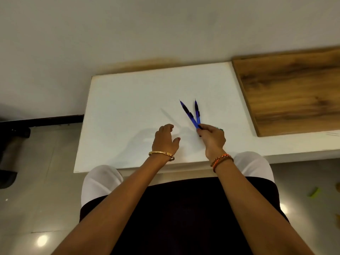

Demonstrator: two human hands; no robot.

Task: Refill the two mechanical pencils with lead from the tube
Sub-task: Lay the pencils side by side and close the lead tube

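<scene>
Two blue mechanical pencils with black grips fan out from my right hand (212,138). The left pencil (187,113) slants up to the left and the right pencil (197,112) stands nearly straight, both tips pointing away from me. My fingers close around their rear ends above the white board (128,107). A small green bit shows just behind my right knuckles (221,129); I cannot tell what it is. My left hand (165,138) hovers beside the pencils with fingers loosely curled and holds nothing. No lead tube is clearly visible.
A wooden board (287,92) lies on the table to the right of the white board. The wall rises behind. Tiled floor lies to the left, and a small green object (313,192) sits on the floor at the right.
</scene>
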